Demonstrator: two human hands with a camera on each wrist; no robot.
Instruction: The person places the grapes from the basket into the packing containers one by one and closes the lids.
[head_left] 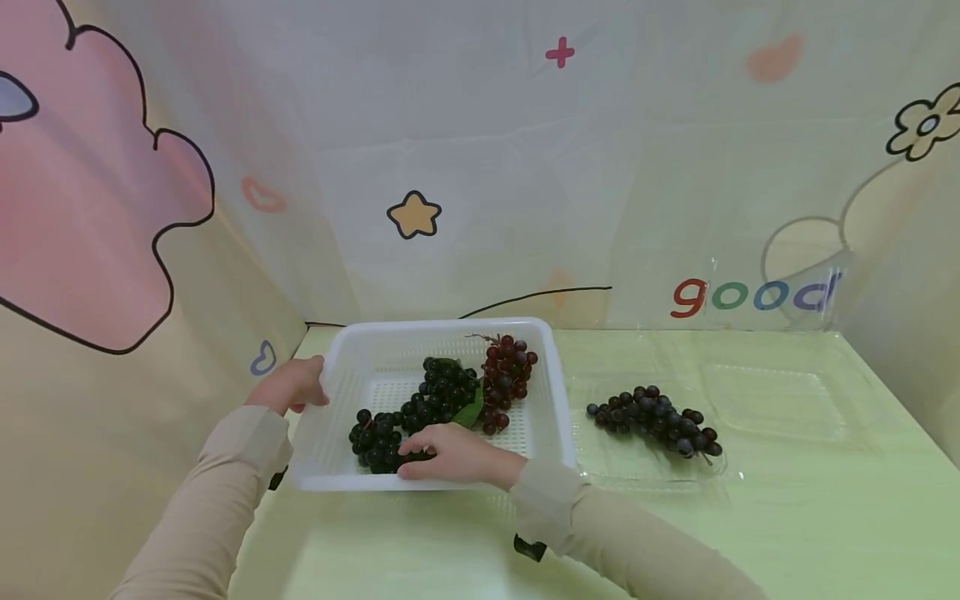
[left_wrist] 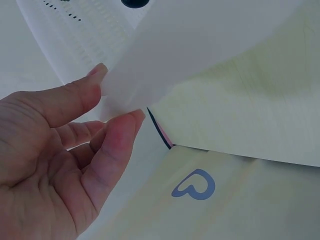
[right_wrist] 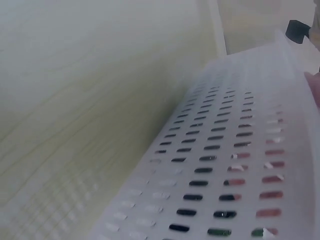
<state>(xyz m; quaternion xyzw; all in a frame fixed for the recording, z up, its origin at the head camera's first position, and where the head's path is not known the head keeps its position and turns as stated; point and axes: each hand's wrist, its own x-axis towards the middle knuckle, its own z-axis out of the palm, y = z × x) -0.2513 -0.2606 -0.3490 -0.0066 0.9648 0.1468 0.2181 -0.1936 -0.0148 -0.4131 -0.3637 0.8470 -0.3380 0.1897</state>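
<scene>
A white plastic basket (head_left: 561, 417) with slotted walls stands on the table. My left hand (head_left: 294, 385) pinches its left rim between thumb and fingers; the left wrist view shows this hand (left_wrist: 75, 145) at the rim closely. Inside lie dark green grapes (head_left: 442, 387) with a green leaf (head_left: 470, 407), and a bunch of red grapes (head_left: 508, 367) at the right. My right hand (head_left: 461, 456) reaches over the front rim, thumb and fingers curled about some of the dark grapes. In the right wrist view, the basket wall (right_wrist: 220, 145) hides most of that hand.
Right of the basket, a bunch of dark purple grapes (head_left: 656, 421) lies in a clear plastic box (head_left: 600, 467). Its transparent lid or second tray (head_left: 776, 400) lies farther right. A printed curtain (head_left: 480, 167) hangs behind the pale green table (head_left: 825, 517).
</scene>
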